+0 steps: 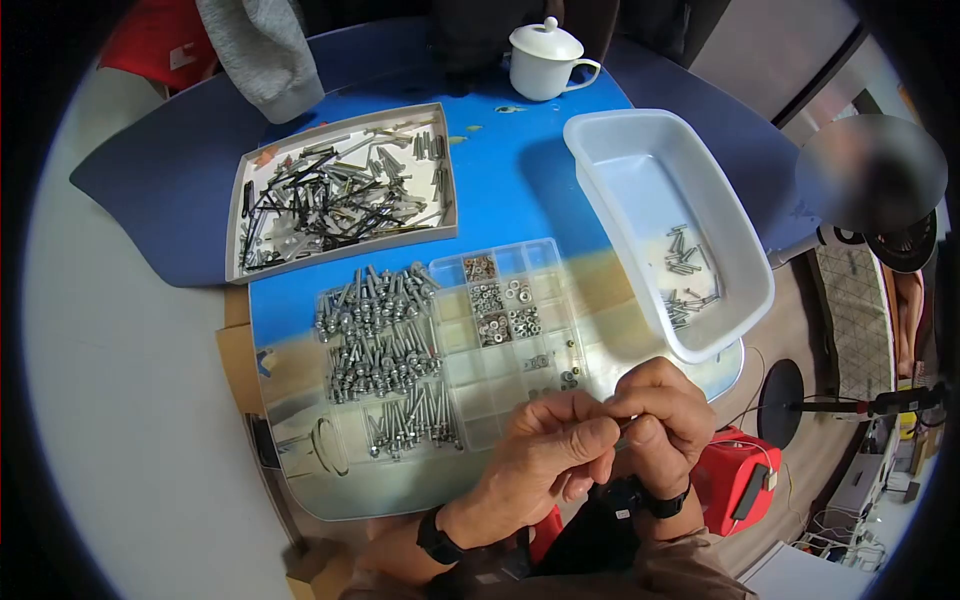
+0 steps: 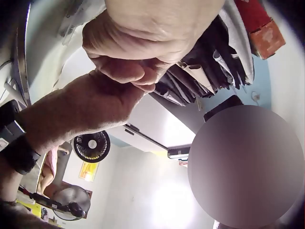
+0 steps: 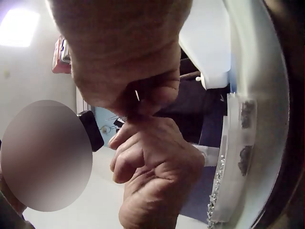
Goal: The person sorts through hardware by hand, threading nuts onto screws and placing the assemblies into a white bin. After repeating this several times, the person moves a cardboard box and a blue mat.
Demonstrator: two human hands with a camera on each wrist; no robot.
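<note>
Over the table's front edge, the fingertips of my left hand (image 1: 545, 455) and right hand (image 1: 665, 415) meet. Between them they pinch a small metal piece (image 3: 137, 95), mostly hidden by the fingers; its kind cannot be told. Just beyond the hands lies a clear divided organizer box (image 1: 470, 430), with small nuts (image 1: 525, 320) and washers (image 1: 518, 291) in some compartments. Bolts with washers (image 1: 385, 350) fill its left side in heaps. To the right stands a white plastic tub (image 1: 640, 240) with several loose screws (image 1: 683, 250) on its bottom.
A shallow white box (image 1: 455, 185) full of mixed screws and bolts sits at the back left. Behind the tub stands a lidded white cup (image 1: 545, 70). A round fan-like object (image 1: 870, 190) on an arm is at the right, a red box (image 1: 735, 480) below.
</note>
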